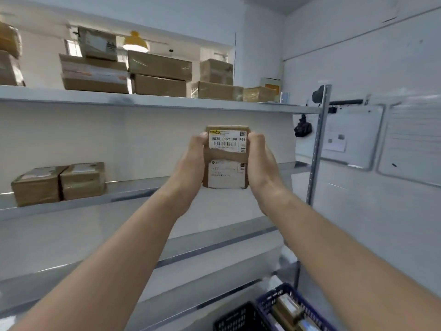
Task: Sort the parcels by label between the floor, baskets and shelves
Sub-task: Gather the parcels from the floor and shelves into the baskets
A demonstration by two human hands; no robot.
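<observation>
The small labelled cardboard parcel (226,156), seemingly light and stiff, is gripped at its edges between left hand (191,163) and right hand (259,161).

Upper label (227,141) on the parcel (226,158): "502B P021-00 A68" in black print.
Below that code: a barcode, with digits too small to read.
Lower label (224,174), same parcel: a small barcode at its right edge, print unreadable.
Labels on the shelved boxes (95,75): blurred, unreadable.
Sheet on the wall board (334,139): unreadable.
</observation>
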